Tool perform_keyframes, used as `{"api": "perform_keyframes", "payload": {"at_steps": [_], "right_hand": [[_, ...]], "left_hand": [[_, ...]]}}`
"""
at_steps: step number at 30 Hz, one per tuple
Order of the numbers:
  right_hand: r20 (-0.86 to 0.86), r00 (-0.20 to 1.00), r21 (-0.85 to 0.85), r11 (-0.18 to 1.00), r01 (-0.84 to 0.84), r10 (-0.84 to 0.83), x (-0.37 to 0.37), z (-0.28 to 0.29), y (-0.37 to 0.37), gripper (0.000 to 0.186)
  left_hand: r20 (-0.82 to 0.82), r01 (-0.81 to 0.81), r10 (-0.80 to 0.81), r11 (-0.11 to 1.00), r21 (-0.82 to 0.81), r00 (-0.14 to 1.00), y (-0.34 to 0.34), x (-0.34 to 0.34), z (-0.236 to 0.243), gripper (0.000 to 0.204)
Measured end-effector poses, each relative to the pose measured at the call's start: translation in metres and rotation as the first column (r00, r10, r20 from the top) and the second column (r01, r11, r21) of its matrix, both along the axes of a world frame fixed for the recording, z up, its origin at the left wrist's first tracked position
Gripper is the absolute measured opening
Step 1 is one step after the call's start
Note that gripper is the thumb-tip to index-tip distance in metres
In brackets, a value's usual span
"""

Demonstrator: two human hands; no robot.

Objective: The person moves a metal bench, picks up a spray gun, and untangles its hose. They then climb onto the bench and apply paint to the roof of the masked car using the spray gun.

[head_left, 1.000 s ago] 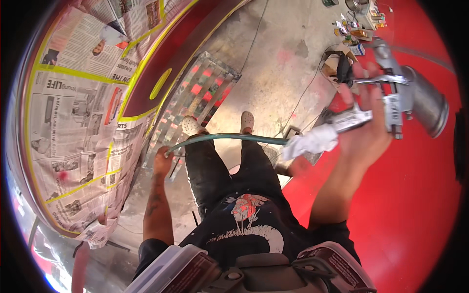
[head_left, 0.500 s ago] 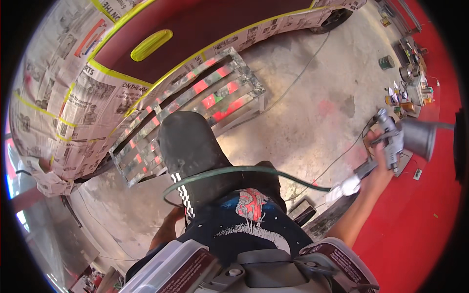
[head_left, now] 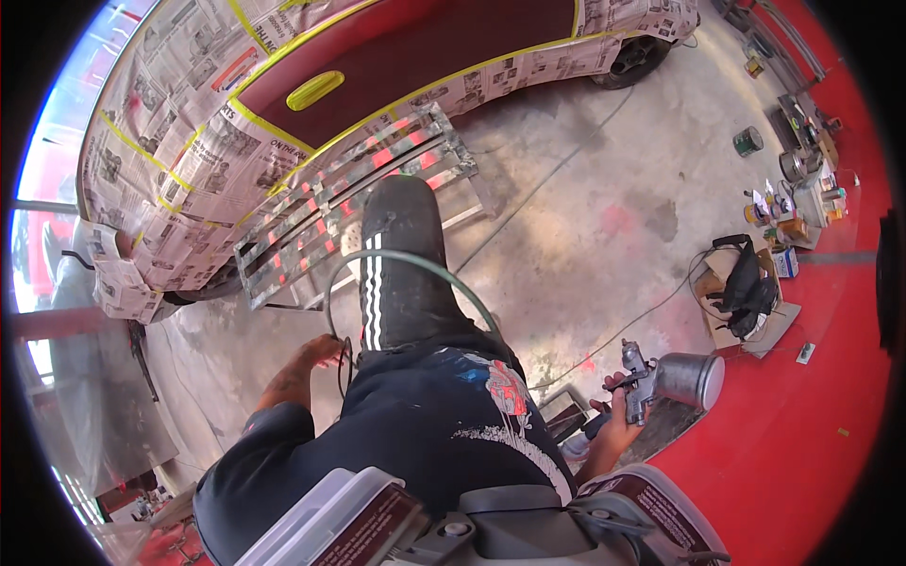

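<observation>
In my right hand is a metal spray gun, its grey cup pointing to the right, low beside my body. A green hose arches over my raised leg and comes down to my left hand, whose fingers close round it at my left side. A thin dark loop hangs by those fingers. Ahead stands a car with a dark red panel, surrounded by newspaper masking and yellow tape. The yellow-covered oval on the panel is apart from both hands.
A paint-stained slatted bench stands between me and the car, partly behind my leg. At right are a box with a black bag, a green can and several cans and bottles. A cable crosses the concrete floor.
My right hand has lowered the spray gun and brought it closer to my body. My left hand has come into fuller view with the hose. The view has shifted, showing more of the car.
</observation>
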State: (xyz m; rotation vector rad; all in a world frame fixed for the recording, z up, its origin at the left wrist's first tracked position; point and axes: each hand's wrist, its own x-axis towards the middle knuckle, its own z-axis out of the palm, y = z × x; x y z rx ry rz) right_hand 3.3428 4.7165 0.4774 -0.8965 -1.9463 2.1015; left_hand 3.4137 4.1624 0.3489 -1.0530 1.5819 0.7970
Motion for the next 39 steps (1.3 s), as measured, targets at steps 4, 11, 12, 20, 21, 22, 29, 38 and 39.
{"api": "perform_keyframes", "payload": {"at_steps": [4, 11, 12, 20, 21, 22, 29, 38, 39], "right_hand": [[-0.012, 0.998, 0.050, 0.997, 0.058, -0.057, 0.010, 0.002, 0.026, 0.050], [-0.030, 0.996, 0.089, 0.992, 0.090, -0.088, -0.029, -0.003, 0.057, 0.044], [-0.044, 0.994, 0.096, 0.990, 0.101, -0.097, -0.043, 0.001, 0.059, 0.043], [-0.032, 0.996, 0.151, 0.985, 0.082, -0.078, -0.164, 0.017, 0.102, 0.051], [-0.022, 0.997, 0.140, 0.987, 0.079, -0.077, -0.180, 0.021, 0.109, 0.051], [0.001, 0.998, 0.141, 0.988, 0.069, -0.069, -0.194, 0.029, 0.117, 0.054], [-0.022, 0.980, 0.152, 0.968, 0.199, -0.197, -0.286, 0.045, 0.179, 0.054], [-0.134, 0.945, 0.073, 0.948, 0.309, -0.297, -0.397, 0.034, 0.302, 0.051], [-0.140, 0.941, 0.071, 0.945, 0.319, -0.308, -0.413, 0.032, 0.318, 0.051]], "left_hand": [[0.004, 0.218, -0.219, 0.974, 0.064, 0.976, 0.045, -0.051, 0.011, 0.035], [0.056, 0.031, -0.043, 0.979, 0.201, 0.998, 0.099, -0.076, -0.022, 0.040], [0.051, 0.006, -0.017, 0.976, 0.217, 0.999, 0.112, -0.084, -0.026, 0.040], [-0.140, 0.009, 0.037, 0.949, 0.314, 0.989, 0.233, -0.276, -0.086, 0.035], [-0.184, -0.014, 0.082, 0.940, 0.342, 0.979, 0.243, -0.306, -0.106, 0.036], [-0.648, 0.585, -0.301, 0.762, 0.277, 0.699, 0.251, -0.342, -0.116, 0.038], [-0.450, 0.310, -0.143, 0.894, 0.324, 0.882, 0.391, -0.564, -0.048, 0.045], [-0.250, 0.133, -0.058, 0.946, 0.294, 0.967, 0.430, -0.596, -0.095, 0.040], [-0.263, 0.046, 0.033, 0.957, 0.287, 0.964, 0.433, -0.586, -0.106, 0.041]]}}
